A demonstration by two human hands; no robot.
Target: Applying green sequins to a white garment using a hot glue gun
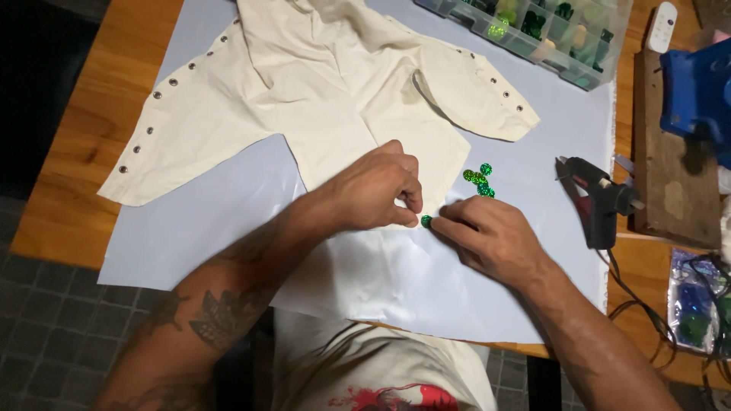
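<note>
At the hem of the cream eyeleted cotton garment (343, 84), head view: small round glittery green bead (426, 221) pinched between right hand (487, 237) fingertips and left hand (377, 190) curled fingers; both equally near, loose green bead cluster (480, 181) just beyond.

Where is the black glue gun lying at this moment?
In the head view, the black glue gun lies on the right side of the pale sheet, beyond the right hand and beside the wooden board.
</note>
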